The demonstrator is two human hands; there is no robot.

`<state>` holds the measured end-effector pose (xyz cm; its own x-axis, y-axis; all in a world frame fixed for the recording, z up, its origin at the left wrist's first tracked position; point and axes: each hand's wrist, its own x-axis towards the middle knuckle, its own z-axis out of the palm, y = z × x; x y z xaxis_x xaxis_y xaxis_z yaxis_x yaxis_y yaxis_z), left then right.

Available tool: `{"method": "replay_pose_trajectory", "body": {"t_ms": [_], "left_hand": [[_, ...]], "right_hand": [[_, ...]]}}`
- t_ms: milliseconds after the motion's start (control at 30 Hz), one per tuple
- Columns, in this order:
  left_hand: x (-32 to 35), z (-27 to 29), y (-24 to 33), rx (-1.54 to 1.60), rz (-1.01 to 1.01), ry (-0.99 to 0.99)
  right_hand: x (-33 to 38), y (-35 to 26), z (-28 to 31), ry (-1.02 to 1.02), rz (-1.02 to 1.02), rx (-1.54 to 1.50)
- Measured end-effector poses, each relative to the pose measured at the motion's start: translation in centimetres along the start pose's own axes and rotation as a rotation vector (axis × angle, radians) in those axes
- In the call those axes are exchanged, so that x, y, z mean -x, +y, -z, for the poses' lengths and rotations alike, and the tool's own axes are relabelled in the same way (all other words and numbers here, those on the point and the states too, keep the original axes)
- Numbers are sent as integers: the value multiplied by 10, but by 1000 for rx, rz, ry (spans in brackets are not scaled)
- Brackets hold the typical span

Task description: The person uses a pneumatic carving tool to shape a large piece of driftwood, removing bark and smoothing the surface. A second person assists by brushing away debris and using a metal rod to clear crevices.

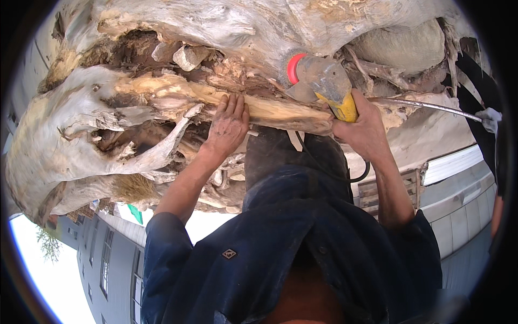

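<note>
Power tool [325,78] held in right hand [364,128], just beyond it; long axis slants up-left, red disc [293,68] at weathered trunk [237,32], contact unclear. Left hand [227,125] lies flat on pale wood ridge [286,114], nothing seen gripped, farther from tool.

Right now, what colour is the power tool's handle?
The visible handle is mostly yellow, best seen in the head view.
</note>
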<state>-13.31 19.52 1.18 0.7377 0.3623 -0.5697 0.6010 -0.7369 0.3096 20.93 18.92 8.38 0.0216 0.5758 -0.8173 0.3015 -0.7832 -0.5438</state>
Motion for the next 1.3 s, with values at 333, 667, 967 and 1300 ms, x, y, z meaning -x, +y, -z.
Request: {"method": "replay_pose_trajectory", "body": {"t_ms": [333,667,967,1300], "left_hand": [[4,-2,61,416,140,298],[-30,22,201,2429,348,132],[-104,23,221,2958,260,580],[-136,5,218,3185,296,711]], "right_hand": [[0,35,7,-50,81,216],[-25,37,-7,-298,579,709],[-46,45,-2,-337,695,925],[-60,50,-11,-415,846,976]]}}
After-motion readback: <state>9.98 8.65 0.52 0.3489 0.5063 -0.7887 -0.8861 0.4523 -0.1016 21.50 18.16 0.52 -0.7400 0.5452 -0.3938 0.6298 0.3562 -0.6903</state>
